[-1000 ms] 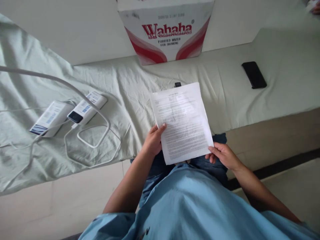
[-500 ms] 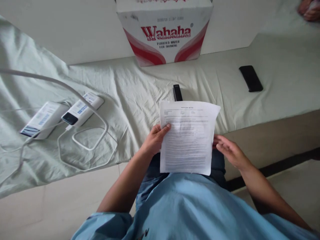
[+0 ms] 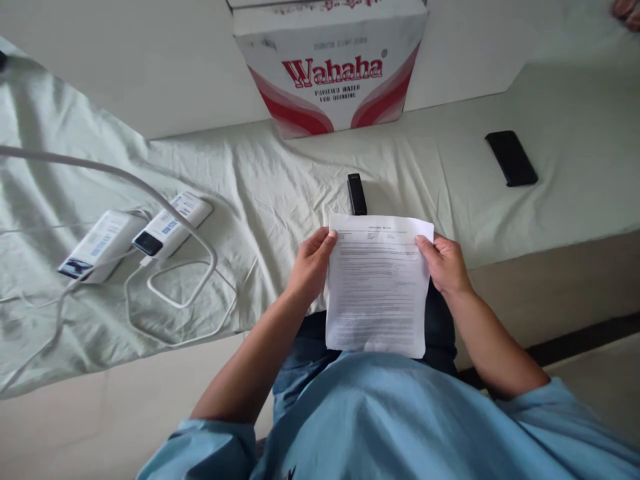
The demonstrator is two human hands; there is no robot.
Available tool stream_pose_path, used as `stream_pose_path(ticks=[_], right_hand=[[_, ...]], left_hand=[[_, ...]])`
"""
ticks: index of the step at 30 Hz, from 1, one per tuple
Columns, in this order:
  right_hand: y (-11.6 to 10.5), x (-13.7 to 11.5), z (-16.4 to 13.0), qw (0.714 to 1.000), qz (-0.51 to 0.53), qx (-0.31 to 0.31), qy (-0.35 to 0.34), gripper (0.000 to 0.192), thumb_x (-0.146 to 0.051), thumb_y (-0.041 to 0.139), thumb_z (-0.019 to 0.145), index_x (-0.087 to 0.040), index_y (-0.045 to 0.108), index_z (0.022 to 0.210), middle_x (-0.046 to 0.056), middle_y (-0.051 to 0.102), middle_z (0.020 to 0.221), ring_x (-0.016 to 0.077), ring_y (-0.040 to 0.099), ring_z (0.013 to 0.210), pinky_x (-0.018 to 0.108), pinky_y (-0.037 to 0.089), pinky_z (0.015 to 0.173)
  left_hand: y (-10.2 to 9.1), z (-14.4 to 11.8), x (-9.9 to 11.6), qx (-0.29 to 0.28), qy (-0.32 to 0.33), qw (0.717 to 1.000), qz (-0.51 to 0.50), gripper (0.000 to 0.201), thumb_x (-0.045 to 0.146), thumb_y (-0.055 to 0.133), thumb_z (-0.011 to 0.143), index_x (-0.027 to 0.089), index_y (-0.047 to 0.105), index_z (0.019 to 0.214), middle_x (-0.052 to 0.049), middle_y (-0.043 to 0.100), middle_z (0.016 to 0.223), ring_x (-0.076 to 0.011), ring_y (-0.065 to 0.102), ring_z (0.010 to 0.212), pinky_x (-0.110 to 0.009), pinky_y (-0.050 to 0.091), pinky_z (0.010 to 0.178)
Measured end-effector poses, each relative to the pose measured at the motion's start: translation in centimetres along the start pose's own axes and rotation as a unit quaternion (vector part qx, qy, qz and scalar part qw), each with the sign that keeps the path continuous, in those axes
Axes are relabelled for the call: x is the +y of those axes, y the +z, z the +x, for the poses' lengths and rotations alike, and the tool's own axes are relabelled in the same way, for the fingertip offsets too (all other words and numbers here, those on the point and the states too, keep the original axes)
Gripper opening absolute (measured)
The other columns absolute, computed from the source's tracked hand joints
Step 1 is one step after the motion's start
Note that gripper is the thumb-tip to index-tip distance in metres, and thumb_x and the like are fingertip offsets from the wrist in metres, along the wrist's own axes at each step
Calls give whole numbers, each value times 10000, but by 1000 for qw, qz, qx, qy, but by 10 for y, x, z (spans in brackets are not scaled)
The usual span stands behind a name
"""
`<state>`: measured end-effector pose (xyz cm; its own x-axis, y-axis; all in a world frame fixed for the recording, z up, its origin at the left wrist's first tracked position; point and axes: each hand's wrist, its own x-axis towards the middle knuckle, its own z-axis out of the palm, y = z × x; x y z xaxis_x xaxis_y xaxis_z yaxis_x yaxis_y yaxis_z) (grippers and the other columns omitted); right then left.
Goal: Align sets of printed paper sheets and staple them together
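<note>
A printed sheet of paper (image 3: 377, 293) is held up over my lap, its text facing me. My left hand (image 3: 314, 259) pinches its upper left edge, thumb on the front. At the upper right edge my right hand (image 3: 447, 261) grips it the same way. The fingers behind the paper are partly hidden. Just beyond the sheet's top edge lies a small black stapler-like object (image 3: 357, 192), its near end close to or behind the paper.
A white and red Wahaha water carton (image 3: 335, 77) stands at the back of the pale green cloth (image 3: 295, 173). Two white power banks (image 3: 175, 223) with looping white cables (image 3: 215, 267) lie on the left. A black phone-like object (image 3: 513, 158) rests at right. Part of another person's hand (image 3: 627, 13) shows top right.
My right hand has come in from beside the paper and taken hold of its upper right edge. My left hand has moved up its left edge, and the sheet now hangs straighter.
</note>
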<state>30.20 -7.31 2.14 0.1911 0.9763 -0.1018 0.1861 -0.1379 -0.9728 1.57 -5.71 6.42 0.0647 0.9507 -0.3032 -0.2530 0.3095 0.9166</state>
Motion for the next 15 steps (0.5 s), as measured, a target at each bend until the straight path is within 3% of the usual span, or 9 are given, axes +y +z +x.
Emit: stream_pose_path(ticks=[3,7,11,15], right_hand=[[-4,-6,9,998,-56,-4,-33,504,-700,711,973,-217,754,832,16,692,696,185,618,651,301,477,586],[-11,-19,33,984,-152,15,-92,526,-699,668,978,-219,682,762,-1,592,618,169,545,630,297,412,584],[-13,-21,47,966,-214,-30,-140,521,-674,612,991,-228,608,721,-11,560,605,153,508,614,304,388,610],[-9,-15,40,961,-225,-40,-154,487,-639,587,1018,-239,575,739,-25,531,607,142,478,595,305,377,613]], left_hand=[[0,18,5,9,35,996,77,648,762,848,856,200,570,694,29,532,621,-96,469,576,-237,386,552],[1,39,0,-8,65,991,115,655,744,828,872,214,502,669,41,464,606,-93,407,565,-250,318,537],[-4,55,-11,-9,83,992,95,468,637,841,880,208,656,847,29,570,681,-106,481,593,-247,367,563],[-10,59,-16,10,117,978,173,302,489,725,973,191,768,996,6,620,712,-112,460,590,-254,331,553]])
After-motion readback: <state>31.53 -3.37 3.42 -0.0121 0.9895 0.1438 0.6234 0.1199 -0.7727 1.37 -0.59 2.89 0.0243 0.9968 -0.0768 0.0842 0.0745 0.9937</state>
